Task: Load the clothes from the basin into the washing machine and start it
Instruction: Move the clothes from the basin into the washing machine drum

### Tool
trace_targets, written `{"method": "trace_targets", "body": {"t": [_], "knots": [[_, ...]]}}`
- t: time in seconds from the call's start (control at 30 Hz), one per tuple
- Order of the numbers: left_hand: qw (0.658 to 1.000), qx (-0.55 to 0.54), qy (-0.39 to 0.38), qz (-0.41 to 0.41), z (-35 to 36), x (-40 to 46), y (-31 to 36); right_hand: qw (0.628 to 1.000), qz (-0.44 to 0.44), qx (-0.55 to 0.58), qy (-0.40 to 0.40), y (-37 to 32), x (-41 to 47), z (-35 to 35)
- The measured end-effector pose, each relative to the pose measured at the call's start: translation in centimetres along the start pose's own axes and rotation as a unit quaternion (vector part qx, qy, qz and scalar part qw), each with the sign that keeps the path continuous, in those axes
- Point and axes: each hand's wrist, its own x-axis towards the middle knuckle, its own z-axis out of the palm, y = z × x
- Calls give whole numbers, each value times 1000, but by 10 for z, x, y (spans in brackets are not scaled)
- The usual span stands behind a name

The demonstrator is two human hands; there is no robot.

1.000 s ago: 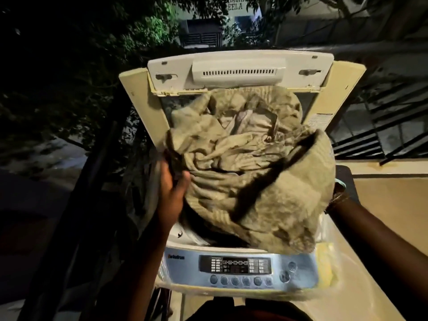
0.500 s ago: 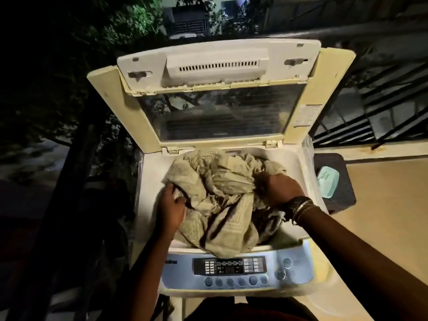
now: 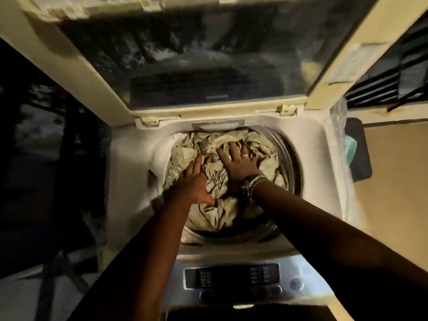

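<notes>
The top-loading washing machine (image 3: 129, 172) stands with its lid (image 3: 208, 66) raised. A crumpled beige cloth (image 3: 220, 212) fills the drum (image 3: 286, 163). My left hand (image 3: 195, 179) lies flat on the cloth's left side, fingers straight. My right hand (image 3: 239, 159), with bracelets at the wrist, presses down on the cloth's middle with fingers spread. The control panel (image 3: 231, 278) with its buttons sits at the machine's near edge, under my forearms. The basin is not in view.
A dark mat (image 3: 361, 163) with a pale green object (image 3: 349, 149) on it lies on the ledge right of the machine. Clear plastic (image 3: 340, 140) hangs along the machine's right side. Dark railing and shadow are on the left.
The cloth has gone from held above the machine, to bunched at the opening, to down inside the drum. Both hands went from gripping it to pressing flat. The camera moved closer.
</notes>
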Motion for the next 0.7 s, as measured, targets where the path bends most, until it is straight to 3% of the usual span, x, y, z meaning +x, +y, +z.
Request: {"method": "trace_targets", "body": {"t": [0.23,0.4,0.53,0.7], "knots": [[997,53,-24,-57,51,111,-4,995,64,75,-9,54,96,76],[993,55,-28,-98,100,160,-16,999,52,7,2,59,143,119],[986,128,1,-105,151,212,-35,998,52,4,-33,72,182,156],[981,157,-33,-111,140,218,-26,998,59,22,-26,75,189,160]]}}
